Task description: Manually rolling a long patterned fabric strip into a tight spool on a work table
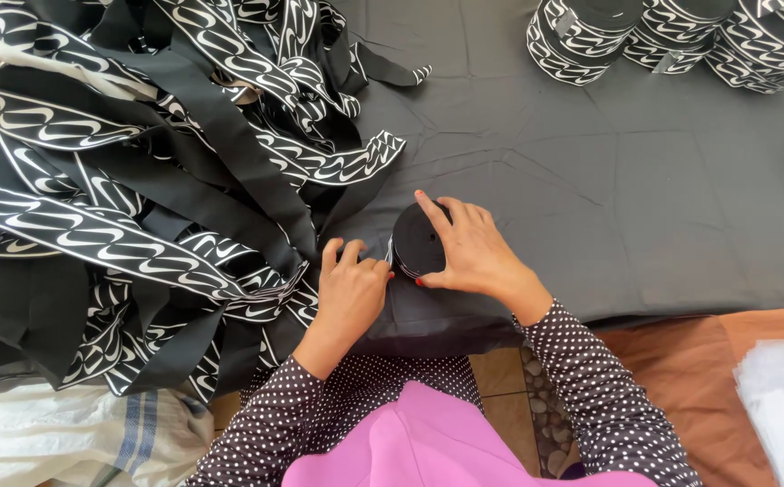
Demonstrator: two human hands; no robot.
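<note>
Two hands met at the centre: your left hand (351,284) pinched the patterned band (230,284) taut, feeding the small black roll (417,239), which your right hand (469,252) clasped flat on the dark cloth (590,198). Loose band heaped at ten o'clock; finished rolls (581,41) waited at one.
</note>
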